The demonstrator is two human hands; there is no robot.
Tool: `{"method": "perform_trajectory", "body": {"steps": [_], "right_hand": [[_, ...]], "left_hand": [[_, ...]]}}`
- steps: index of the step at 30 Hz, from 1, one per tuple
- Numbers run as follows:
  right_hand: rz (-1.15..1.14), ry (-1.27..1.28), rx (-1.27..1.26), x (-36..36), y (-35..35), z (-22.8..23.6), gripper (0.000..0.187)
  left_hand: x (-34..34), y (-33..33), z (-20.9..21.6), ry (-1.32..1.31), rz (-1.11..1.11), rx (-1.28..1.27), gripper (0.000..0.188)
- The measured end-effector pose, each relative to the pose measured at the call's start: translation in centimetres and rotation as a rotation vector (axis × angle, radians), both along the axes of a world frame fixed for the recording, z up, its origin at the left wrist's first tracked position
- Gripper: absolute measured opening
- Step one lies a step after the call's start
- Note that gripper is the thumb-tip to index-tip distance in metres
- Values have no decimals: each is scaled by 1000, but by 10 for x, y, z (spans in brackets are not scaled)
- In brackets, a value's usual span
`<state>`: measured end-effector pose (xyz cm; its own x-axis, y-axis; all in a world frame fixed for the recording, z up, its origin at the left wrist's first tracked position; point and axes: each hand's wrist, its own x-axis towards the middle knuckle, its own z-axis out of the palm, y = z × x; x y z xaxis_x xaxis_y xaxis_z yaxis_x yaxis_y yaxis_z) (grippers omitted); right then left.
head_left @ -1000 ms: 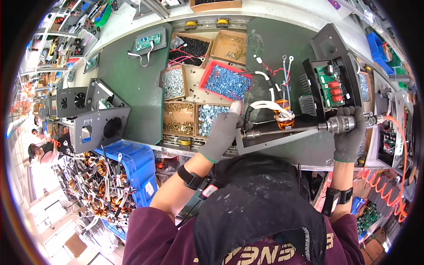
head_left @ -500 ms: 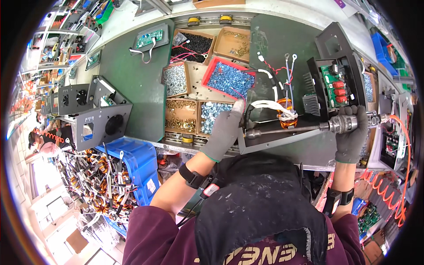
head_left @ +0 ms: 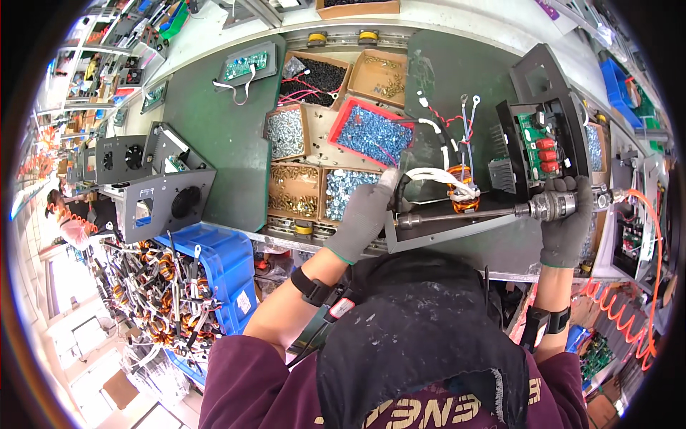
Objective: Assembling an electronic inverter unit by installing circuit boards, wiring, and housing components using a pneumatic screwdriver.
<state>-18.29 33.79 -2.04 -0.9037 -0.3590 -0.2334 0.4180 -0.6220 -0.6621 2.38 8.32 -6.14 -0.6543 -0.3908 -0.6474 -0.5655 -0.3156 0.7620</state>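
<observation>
In front of me lies a dark grey metal case (head_left: 457, 234), its raised panel and circuit board (head_left: 529, 139) with red components on the right. My left hand (head_left: 364, 218), gloved in grey, is closed round the case's left end, beside a black cable. My right hand (head_left: 563, 232), also gloved, is wrapped round an air screwdriver (head_left: 547, 206). The driver's long shaft lies level along the case's near wall, and its tip reaches the left corner close to my left hand. A copper-wound coil (head_left: 466, 196) with thick white leads (head_left: 429, 173) sits inside the case. Any screw at the tip is hidden.
Beyond my left hand stand cardboard boxes of screws and a red tray (head_left: 334, 136) of bluish fasteners. Another grey case (head_left: 161, 196) with fans is at left. A blue bin (head_left: 232, 275) of wired coils stands below it. An orange coiled hose (head_left: 659, 243) hangs at right.
Both hands keep their hold. My right hand and the driver have shifted very slightly; the view has moved a little.
</observation>
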Motion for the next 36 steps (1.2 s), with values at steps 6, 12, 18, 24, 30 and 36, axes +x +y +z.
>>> {"method": "perform_trajectory", "body": {"steps": [6, 12, 18, 24, 30, 36], "right_hand": [[-73, -30, 73, -3, 5, 5, 15], [-69, 183, 152, -70, -35, 120, 24], [-173, 966, 392, -163, -142, 255, 31], [-620, 1154, 900, -238, -266, 290, 45], [-600, 1165, 1320, -234, -317, 282, 52], [-791, 1686, 1296, -245, -281, 226, 60]], "left_hand": [[6, -2, 4, 51, -36, 68, 56], [12, -19, 18, 278, -418, 149, 55], [10, -16, 23, 68, -294, 209, 54], [15, -16, 21, 93, -285, 209, 49], [11, -15, 35, 49, -210, 308, 44], [11, -16, 30, -2, -337, 52, 47]]}}
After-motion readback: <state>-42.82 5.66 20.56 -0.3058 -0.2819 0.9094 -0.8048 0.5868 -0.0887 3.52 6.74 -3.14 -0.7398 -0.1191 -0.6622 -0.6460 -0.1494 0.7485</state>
